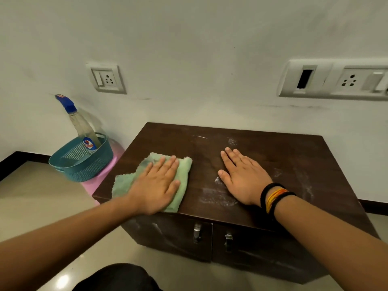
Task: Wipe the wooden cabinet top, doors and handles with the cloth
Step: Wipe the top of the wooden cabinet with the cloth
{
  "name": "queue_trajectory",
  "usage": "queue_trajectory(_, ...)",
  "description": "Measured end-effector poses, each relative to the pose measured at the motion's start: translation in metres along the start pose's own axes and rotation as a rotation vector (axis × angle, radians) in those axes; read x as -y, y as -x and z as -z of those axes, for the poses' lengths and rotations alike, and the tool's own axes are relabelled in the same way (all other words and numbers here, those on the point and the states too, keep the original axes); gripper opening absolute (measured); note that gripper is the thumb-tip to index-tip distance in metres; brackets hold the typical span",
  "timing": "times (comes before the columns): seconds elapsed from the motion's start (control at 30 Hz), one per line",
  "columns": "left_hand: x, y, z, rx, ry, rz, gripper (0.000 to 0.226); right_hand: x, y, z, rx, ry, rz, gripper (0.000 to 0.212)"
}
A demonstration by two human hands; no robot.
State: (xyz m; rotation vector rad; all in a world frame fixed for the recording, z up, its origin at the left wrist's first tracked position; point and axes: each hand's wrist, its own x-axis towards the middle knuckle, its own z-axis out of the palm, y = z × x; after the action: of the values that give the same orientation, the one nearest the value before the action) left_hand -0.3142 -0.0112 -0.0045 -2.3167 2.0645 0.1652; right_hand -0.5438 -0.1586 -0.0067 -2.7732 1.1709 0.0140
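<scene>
A low dark wooden cabinet stands against the wall; its top (273, 156) shows white dusty smears near the front and right. A green cloth (184, 171) lies on the left part of the top, reaching the front edge. My left hand (157, 183) presses flat on the cloth, fingers together and stretched out. My right hand (241, 177) lies flat on the bare wood to the right of the cloth, fingers apart, holding nothing. Two doors (168, 236) below each carry a small metal handle (197, 232), and the doors look dusty.
A teal plastic basket (84, 164) with a spray bottle (81, 124) in it sits on a pink stool (92, 185) just left of the cabinet. Wall sockets (107, 77) are above. Shiny tiled floor (42, 196) lies left and in front.
</scene>
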Motion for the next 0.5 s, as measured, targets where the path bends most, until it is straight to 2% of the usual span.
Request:
queue_trajectory(0.1, -0.034, -0.023, 0.001, -0.023, 0.035, -0.189, 0.068, -0.001, -0.001, 0.0, 0.002, -0.001, 0.007, 0.067)
queue_trajectory(0.2, -0.009, -0.065, 0.015, -0.014, 0.061, -0.022, 0.071, -0.006, 0.002, 0.001, 0.014, -0.007, 0.012, 0.068)
queue_trajectory(0.27, -0.003, -0.048, 0.008, -0.03, 0.04, 0.032, 0.076, -0.008, 0.004, -0.001, -0.001, -0.001, 0.011, 0.069)
queue_trajectory(0.33, -0.029, -0.017, -0.003, -0.023, 0.015, -0.069, 0.078, -0.008, 0.004, -0.002, -0.012, 0.0, 0.01, 0.069)
queue_trajectory(0.4, -0.049, -0.024, -0.006, -0.016, 0.023, -0.198, 0.072, -0.008, 0.004, -0.002, -0.02, 0.005, 0.018, 0.07)
queue_trajectory(0.43, -0.051, -0.041, -0.001, -0.026, 0.025, -0.217, 0.068, -0.009, 0.004, -0.002, -0.024, 0.008, 0.02, 0.071)
queue_trajectory(0.5, -0.037, -0.075, 0.012, -0.012, 0.046, -0.098, 0.061, -0.015, 0.005, 0.0, -0.004, 0.005, 0.012, 0.079)
